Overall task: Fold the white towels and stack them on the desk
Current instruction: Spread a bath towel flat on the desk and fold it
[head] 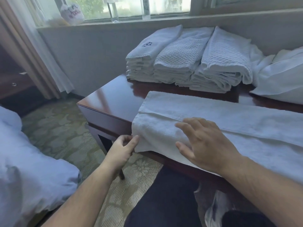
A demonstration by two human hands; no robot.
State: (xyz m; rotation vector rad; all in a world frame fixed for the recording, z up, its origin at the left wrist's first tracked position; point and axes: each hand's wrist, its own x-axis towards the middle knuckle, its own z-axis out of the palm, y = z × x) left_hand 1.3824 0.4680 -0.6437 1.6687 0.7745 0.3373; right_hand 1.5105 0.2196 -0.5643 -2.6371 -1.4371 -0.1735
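Left hand pinches the towel's near-left corner at the bench edge; right hand lies flat and relaxed on it. Its long axis runs along that front edge. Folded stacks sit behind, bare wood left of them.

The person's left hand and right hand are bare, with no gloves, rings or watch showing. Both forearms are bare as far as the lower edge of the view; no sleeve reaches the wrists. The fingers have short, unpainted nails. Below the arms, the lap is covered in dark, navy-to-black trousers.
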